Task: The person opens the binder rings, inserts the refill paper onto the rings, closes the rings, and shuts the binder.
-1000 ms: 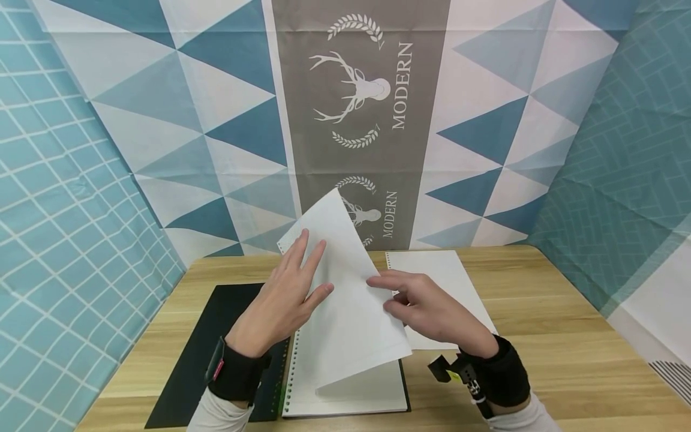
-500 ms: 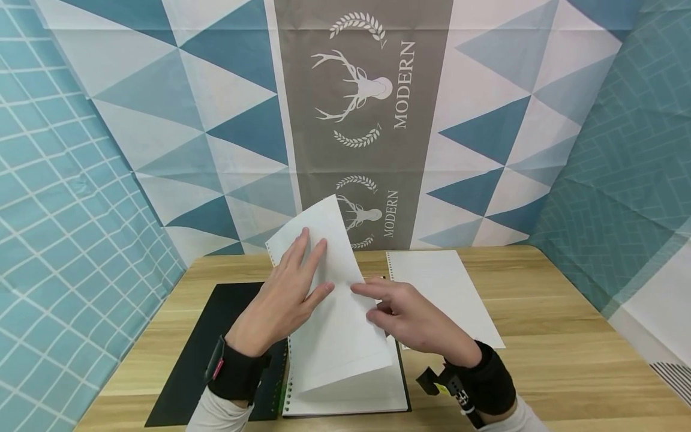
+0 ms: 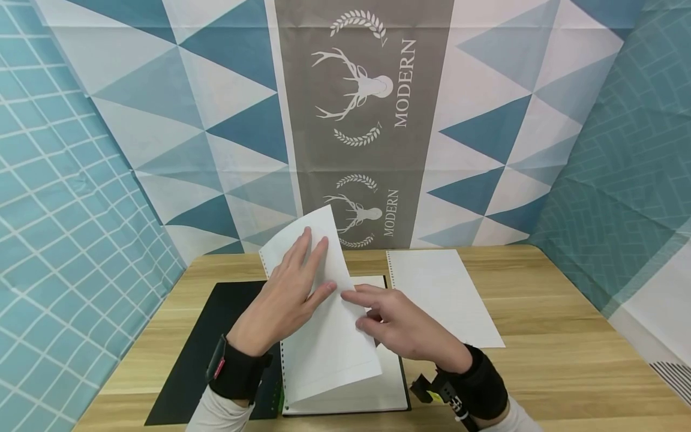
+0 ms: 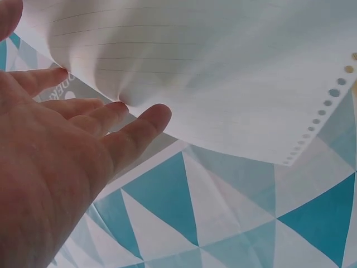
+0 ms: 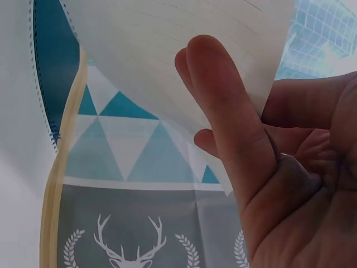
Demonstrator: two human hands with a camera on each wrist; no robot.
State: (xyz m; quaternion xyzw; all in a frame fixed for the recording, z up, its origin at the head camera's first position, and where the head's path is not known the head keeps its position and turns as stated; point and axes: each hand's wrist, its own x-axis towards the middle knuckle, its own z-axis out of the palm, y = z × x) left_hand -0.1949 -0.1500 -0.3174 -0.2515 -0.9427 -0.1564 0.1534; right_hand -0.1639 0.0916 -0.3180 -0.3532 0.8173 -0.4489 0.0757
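In the head view a white lined loose-leaf sheet (image 3: 329, 336), punched with holes along its left edge, stands tilted over an open black binder (image 3: 216, 336) and its paper stack (image 3: 391, 390). The fingers of my left hand (image 3: 286, 294) are straight and spread against the sheet's upper part. My right hand (image 3: 405, 321) pinches the sheet's right edge; the right wrist view shows fingers (image 5: 215, 72) on both sides of the paper. Seen from the left wrist, fingertips (image 4: 156, 117) touch the curved sheet. The stack's holes are partly hidden behind the sheet.
Another punched sheet (image 3: 439, 294) lies flat on the wooden table (image 3: 545, 324), right of the binder. Patterned cloth walls (image 3: 361, 120) stand at the back and sides. A black strap with a small camera (image 3: 442, 390) sits on the right wrist.
The sheet has moved left and a little downward, its holed edge now nearer the binder's spine. My right hand has moved left with it, while the left hand has barely shifted.
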